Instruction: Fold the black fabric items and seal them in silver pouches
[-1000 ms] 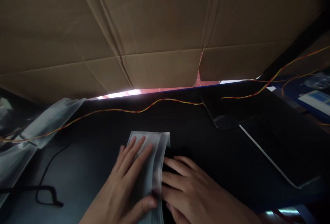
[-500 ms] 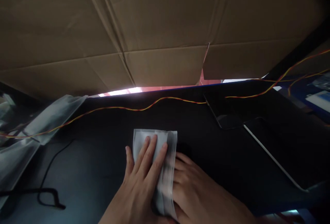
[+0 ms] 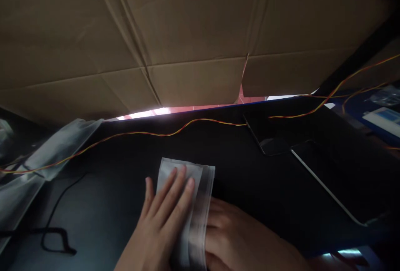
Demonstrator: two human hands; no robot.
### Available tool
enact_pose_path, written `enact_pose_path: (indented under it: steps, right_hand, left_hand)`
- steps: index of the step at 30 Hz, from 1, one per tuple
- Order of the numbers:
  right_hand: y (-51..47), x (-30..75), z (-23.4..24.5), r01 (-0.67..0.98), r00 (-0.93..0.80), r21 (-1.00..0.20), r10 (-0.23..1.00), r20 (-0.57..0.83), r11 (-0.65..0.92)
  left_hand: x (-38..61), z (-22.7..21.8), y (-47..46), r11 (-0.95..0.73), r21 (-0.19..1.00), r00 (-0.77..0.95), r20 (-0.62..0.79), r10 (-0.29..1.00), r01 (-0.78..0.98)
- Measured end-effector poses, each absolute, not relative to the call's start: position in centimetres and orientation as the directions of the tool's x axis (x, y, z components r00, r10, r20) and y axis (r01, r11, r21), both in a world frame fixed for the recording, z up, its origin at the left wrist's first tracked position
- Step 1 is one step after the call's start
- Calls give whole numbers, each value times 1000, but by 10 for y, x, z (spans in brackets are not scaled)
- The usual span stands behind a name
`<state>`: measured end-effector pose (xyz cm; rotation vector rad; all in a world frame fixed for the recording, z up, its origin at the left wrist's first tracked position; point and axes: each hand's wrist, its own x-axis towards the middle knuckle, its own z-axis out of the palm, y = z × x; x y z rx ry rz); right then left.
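A flat, translucent plastic zip bag [image 3: 201,196] with a whitish sheet-like content lies on the black tabletop in front of me. My left hand [image 3: 162,217] rests on top of it, palm down, fingers stretched and spread, the thumb out of sight. At the bag's right edge is my right hand [image 3: 231,231], its fingers bent and their tips hidden behind the bag's edge. It appears to grip that edge. The bag's near end runs down between both hands and out of the picture.
A large cardboard sheet [image 3: 193,25] stands behind the black table [image 3: 109,204]. Twisted red-yellow wire [image 3: 150,133] crosses it. Plastic bags [image 3: 62,150] and a black cord [image 3: 59,204] lie left. Two dark, flat panels, one phone-like [image 3: 265,131], one larger [image 3: 340,175], lie right.
The bag has turned slightly, its top right corner now lower. My left fingers have slid a little left across it, and my right hand has come slightly nearer. The view has shifted slightly.
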<state>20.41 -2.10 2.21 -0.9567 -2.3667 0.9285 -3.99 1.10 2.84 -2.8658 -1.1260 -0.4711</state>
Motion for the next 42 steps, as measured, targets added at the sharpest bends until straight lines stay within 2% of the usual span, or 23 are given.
enact_pose_path:
  steps: [6,12,18,23,25,28,31,39,42]
  right_hand:
    - [6,223,58,455,-685,-740,726,65,495]
    - [-13,207,40,503,-643,-733,765,37,459]
    - [-7,185,29,592,-515,-691,854,71,415]
    - [-4,209,47,448,-616,-787,785,73,425]
    - [-6,225,45,505,-584,-754,809,59,420]
    - [-11,238,32,681,-457,-637,889,14,360]
    - [-14,231,21,724,-474,-584,880,-35,367]
    - [-5,207,26,707,-491,-593,871,-20,385]
    - [-10,234,29,668,-496,-629,868,23,398]
  left_hand:
    - [-63,19,10,-686,128,673,135,727,716]
    - [-43,25,11,-713,161,695,160,701,683]
    - [-32,23,10,-704,125,676,203,708,699]
    - [-42,29,5,-698,188,667,206,716,691]
    - [-48,30,6,-692,197,667,184,722,695]
    - [-50,27,8,-698,161,680,157,717,698]
    - [-43,23,9,-718,118,698,171,695,686]
    - [-41,28,9,-737,81,707,226,670,671]
    - [-56,31,-1,-787,51,743,296,600,614]
